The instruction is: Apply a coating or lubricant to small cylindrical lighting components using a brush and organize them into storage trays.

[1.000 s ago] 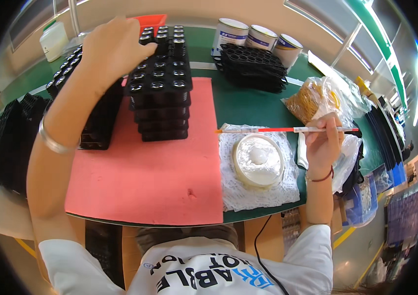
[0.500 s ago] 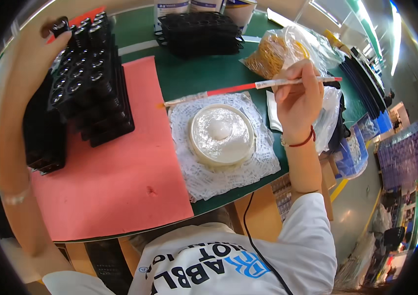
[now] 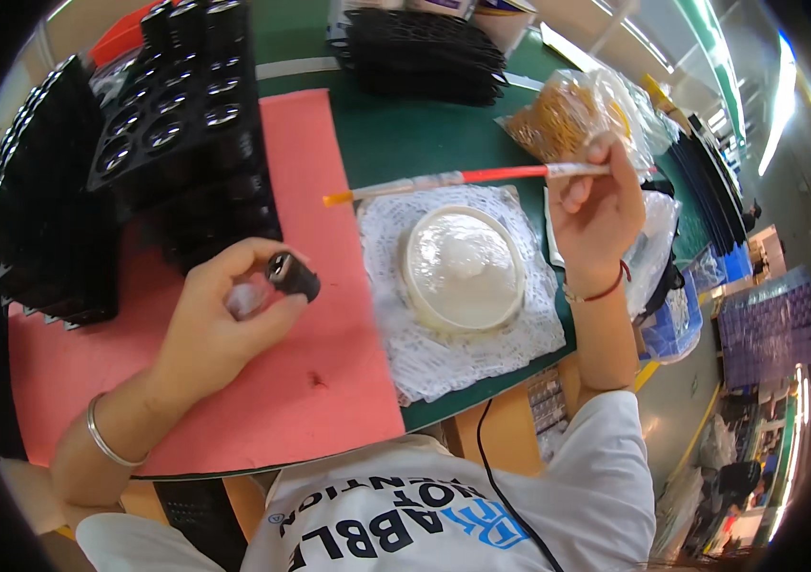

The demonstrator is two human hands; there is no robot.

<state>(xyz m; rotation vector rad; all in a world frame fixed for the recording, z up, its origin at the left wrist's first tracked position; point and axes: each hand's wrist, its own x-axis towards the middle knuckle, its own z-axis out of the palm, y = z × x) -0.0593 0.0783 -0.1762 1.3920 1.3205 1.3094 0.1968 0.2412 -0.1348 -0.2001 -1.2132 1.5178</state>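
Note:
My left hand (image 3: 224, 319) is closed on a small black cylinder (image 3: 294, 276) with a shiny opening at its end, held above the pink sheet (image 3: 310, 410). Between my right fingers a slim paintbrush (image 3: 506, 174) with a red and white handle lies level. Its yellowish bristles point left, toward the sheet, apart from the cylinder. My right hand (image 3: 601, 210) is above the right side of a round, cream-white dish (image 3: 467, 272), whose surface is wet and glossy. White printed paper (image 3: 425, 372) lies under the dish. What else my left fingers cover is hidden.
Stacked black trays (image 3: 177, 143) of shiny-topped cylinders stand at the left, beside another dark stack (image 3: 43, 200). Black empty-looking racks (image 3: 425, 57) and tubs (image 3: 506, 21) are at the back. A clear bag of yellowish bands (image 3: 558, 114) lies at the back right. Blue bins (image 3: 672, 319) stand beyond the table.
My left hand has come from the far tray toward me, bringing a black cylinder over the pink sheet. My right hand still holds the brush, in nearly the same pose.

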